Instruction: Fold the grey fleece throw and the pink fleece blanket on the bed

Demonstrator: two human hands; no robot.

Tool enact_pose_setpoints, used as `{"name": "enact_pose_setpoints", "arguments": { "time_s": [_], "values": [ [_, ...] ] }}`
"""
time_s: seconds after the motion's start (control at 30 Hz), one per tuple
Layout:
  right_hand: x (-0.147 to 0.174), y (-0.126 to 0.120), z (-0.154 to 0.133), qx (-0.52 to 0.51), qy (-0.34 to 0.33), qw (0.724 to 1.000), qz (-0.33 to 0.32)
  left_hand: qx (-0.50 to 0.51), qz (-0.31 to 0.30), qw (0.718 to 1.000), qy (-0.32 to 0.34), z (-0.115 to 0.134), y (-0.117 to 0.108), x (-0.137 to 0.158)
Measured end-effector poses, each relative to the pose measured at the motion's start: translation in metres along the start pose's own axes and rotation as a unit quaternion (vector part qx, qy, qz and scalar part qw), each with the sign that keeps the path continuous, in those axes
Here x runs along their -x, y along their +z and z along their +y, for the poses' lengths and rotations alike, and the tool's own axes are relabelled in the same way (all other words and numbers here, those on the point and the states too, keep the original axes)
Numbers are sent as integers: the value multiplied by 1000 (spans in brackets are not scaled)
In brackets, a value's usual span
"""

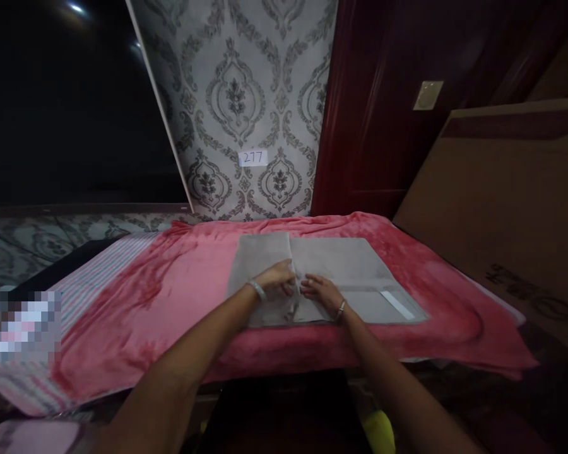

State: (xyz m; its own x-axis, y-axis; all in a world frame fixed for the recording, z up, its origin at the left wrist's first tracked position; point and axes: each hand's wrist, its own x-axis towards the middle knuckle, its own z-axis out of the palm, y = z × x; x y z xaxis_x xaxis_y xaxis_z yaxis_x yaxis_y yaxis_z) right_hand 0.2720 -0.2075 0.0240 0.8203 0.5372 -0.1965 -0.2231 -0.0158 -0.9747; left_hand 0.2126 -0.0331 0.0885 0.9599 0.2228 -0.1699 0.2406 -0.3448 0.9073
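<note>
A flat, grey folded fabric piece point(341, 258) lies on the pink blanket, with an upright crease or flap edge running through its middle. At that middle edge is my left hand point(279, 276), its fingers curled and closed on the grey fabric. Just right of the edge, my right hand point(320, 291) rests low over the fabric with its fingers stretched toward the left hand. A white strip point(397, 305) lies on the right part of the grey piece. What is beneath the fingertips is partly hidden.
The pink blanket point(184, 271) covers the work surface over a striped cloth point(108, 261). A large cardboard box point(506, 221) leans at the right. At the back are a dark screen point(76, 113), a patterned wall point(236, 94) with a paper marked 277 point(253, 157), and a dark red door point(369, 126).
</note>
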Motion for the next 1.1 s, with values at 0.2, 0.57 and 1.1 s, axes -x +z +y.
{"name": "enact_pose_setpoints", "arguments": {
  "time_s": [0.2, 0.57, 1.1],
  "values": [
    [-9, 7, -8, 35, 21, 999, 7, 53, 152, 986, 42, -37, -45, 37],
    [-62, 41, -20, 200, 3, 978, 54, 178, 295, 937, 62, -142, -93, 87],
    [-65, 45, -19, 351, -110, 926, 82, -127, 291, 943, 100, -139, -83, 82]
  ]
}}
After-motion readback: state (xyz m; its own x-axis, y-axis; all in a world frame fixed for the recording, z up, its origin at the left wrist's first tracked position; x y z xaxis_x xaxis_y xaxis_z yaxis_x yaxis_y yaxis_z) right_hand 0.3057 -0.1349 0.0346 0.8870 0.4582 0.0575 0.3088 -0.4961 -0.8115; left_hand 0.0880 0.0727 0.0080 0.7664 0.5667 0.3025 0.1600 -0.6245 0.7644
